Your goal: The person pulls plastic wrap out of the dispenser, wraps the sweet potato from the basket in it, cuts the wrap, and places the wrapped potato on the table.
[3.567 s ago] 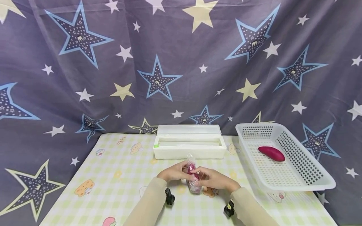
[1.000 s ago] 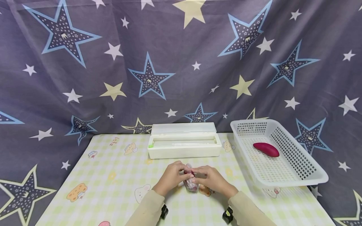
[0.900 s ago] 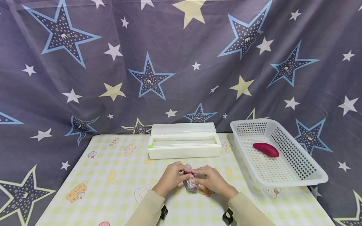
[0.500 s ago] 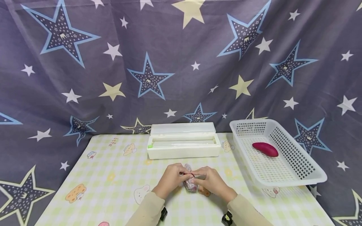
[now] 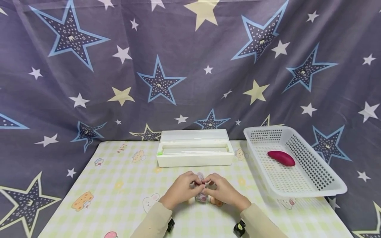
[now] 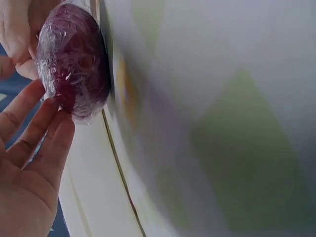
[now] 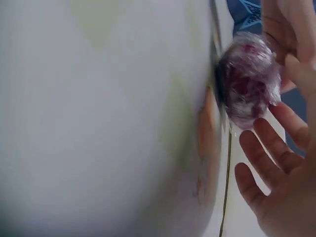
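A dark red-purple, sweet-potato-shaped object in crinkled cling film [image 5: 201, 197] lies on the table between the two hands. My left hand [image 5: 181, 188] holds it from the left, with thumb and index finger pinching at its upper side. From the right, my right hand [image 5: 224, 190] does the same, its fingertips almost meeting the left ones. Close up in the left wrist view, the wrapped sweet potato [image 6: 74, 64] shows film gathered in folds, and left fingertips touch its end. Film bunches over the wrapped sweet potato [image 7: 247, 81] in the right wrist view, other right fingers spread beside it.
Behind the hands stands a white cling film box [image 5: 194, 161], its lid raised. At the right, a white plastic basket [image 5: 312, 191] holds an unwrapped magenta sweet potato [image 5: 281, 158]. The checked tablecloth [image 5: 119, 172] ends at a star-patterned curtain [image 5: 125, 76].
Earlier the wrapped sweet potato pointed away with loose film at its far end; now the hands sit closer over it. Lately only fingertips shift on the film, and the head view drifts slightly.
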`<action>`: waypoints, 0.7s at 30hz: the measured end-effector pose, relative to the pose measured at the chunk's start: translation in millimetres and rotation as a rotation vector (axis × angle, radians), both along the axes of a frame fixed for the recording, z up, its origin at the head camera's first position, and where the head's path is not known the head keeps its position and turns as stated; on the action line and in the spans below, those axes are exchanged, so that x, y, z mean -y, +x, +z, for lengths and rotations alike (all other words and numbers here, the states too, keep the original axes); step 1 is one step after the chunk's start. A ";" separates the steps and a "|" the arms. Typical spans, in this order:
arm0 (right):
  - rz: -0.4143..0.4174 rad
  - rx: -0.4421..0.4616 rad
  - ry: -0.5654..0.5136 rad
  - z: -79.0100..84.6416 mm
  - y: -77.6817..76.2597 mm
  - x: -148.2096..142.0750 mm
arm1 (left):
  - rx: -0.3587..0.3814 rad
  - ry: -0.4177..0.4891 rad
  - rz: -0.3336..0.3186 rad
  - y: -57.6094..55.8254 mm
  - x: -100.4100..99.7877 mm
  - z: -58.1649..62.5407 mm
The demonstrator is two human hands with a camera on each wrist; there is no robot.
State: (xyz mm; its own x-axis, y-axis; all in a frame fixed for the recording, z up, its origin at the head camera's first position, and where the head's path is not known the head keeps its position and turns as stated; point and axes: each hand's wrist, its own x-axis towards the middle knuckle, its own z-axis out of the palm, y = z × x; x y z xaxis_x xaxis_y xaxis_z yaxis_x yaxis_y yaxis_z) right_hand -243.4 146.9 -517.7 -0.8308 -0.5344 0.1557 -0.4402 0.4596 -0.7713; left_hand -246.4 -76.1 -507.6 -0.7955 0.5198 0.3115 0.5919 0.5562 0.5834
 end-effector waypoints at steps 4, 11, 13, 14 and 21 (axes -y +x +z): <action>0.053 -0.021 0.003 2.3 -3.8 -5.5 | 0.046 0.022 -0.026 0.3 2.8 0.4; 0.081 -0.037 0.044 4.8 -10.5 -10.8 | 0.121 0.017 -0.105 -1.7 8.3 2.1; 0.080 -0.006 0.045 4.8 -11.2 -11.9 | 0.171 0.027 -0.127 -2.4 12.2 2.4; 0.076 0.008 0.045 4.6 -11.3 -12.5 | 0.204 0.037 -0.135 -2.8 14.5 2.3; 0.083 0.002 0.064 6.1 -12.7 -14.4 | 0.341 0.076 -0.143 -6.3 26.8 -3.4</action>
